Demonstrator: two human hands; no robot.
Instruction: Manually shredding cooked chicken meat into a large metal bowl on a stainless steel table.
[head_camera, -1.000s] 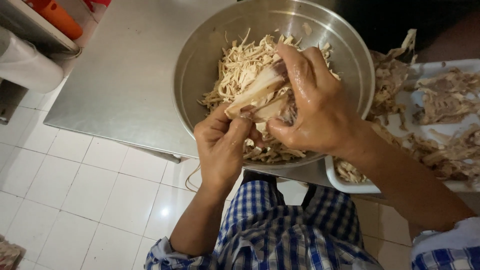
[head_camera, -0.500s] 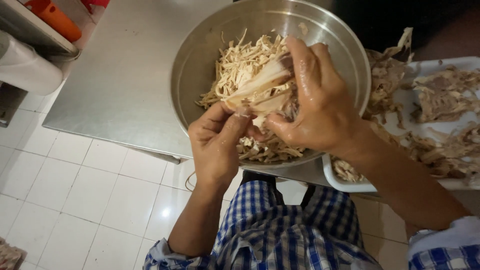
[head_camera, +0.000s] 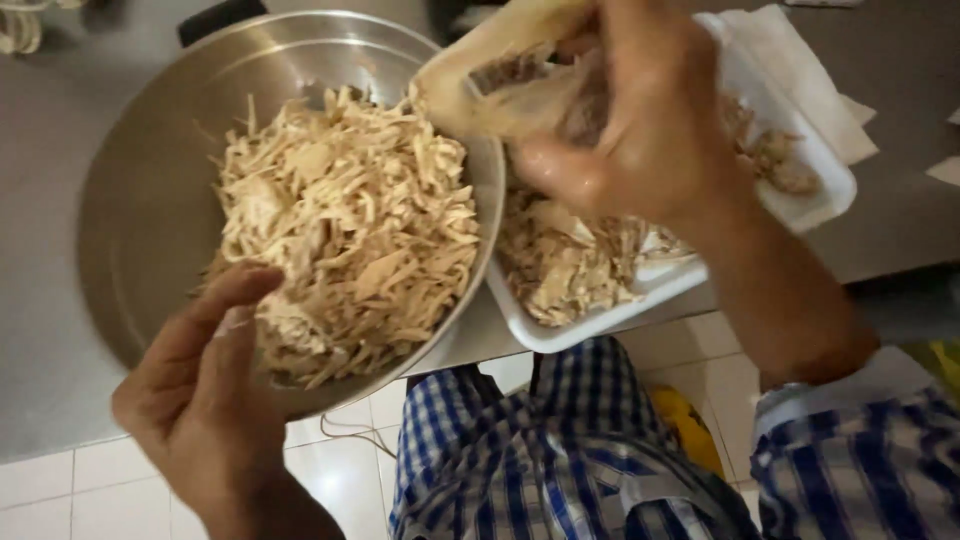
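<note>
The pale meat piece (head_camera: 500, 85) is pinched in the right hand (head_camera: 640, 120), above the white tray (head_camera: 600, 320) w/ scraps. Left hand (head_camera: 200, 390) has loose, empty fingers at the steel bowl (head_camera: 130, 230) rim, near counter (head_camera: 40, 400) front edge. Risk, I think: bowl overhangs the edge and may tip. White tiled floor (head_camera: 330, 470) below.

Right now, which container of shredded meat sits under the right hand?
The white rectangular tray, not the round steel bowl; the right hand holds a piece above it.
</note>
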